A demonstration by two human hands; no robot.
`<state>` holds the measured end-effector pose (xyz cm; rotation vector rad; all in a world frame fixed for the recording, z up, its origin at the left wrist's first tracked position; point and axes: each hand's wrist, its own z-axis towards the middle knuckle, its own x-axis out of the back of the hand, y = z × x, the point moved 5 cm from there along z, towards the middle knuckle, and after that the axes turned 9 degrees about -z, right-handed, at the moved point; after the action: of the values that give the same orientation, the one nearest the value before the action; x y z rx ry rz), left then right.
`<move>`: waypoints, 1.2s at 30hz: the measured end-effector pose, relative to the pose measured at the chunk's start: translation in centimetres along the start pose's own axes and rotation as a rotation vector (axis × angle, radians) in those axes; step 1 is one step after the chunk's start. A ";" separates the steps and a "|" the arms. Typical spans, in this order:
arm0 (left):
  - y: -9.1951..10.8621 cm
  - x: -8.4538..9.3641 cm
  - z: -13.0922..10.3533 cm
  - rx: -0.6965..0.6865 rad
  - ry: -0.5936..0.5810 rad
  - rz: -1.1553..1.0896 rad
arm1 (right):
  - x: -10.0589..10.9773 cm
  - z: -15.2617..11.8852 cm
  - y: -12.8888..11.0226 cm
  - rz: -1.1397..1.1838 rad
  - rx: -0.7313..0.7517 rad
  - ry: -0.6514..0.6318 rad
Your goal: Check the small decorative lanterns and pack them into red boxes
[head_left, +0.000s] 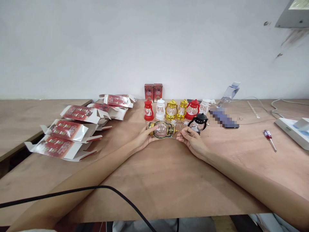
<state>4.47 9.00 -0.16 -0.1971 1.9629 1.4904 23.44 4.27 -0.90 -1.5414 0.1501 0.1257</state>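
Observation:
My left hand [145, 138] grips a small black-and-gold lantern [161, 129] by its base, holding it sideways with its top pointing right. My right hand [191, 140] is pinched closed just beyond the lantern's top ring; what lies between the fingertips is too small to make out. Behind my right hand stands a black lantern [198, 122]. Small pale and metal bits [177, 124] are scattered behind the held lantern. In a row further back stand a red lantern [148, 110], a white lantern [160, 109], two gold ones [171, 110], another red one [192, 109] and another white one [204, 106].
Several open red-and-white boxes [72, 130] are piled on the left. Two upright red boxes [149, 92] stand by the wall. To the right are a tilted bottle [228, 95], a blurred-out phone [224, 118], a screwdriver [270, 140] and a power strip [293, 132]. A black cable [106, 186] crosses the foreground.

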 end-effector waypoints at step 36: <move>0.1 -0.3 -0.4 0.044 -0.024 0.020 | -0.6 -0.2 -0.4 -0.221 0.055 -0.015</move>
<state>4.48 8.59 0.11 -0.1405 1.9823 1.4543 22.93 4.05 -0.38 -1.4914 -0.0288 -0.0415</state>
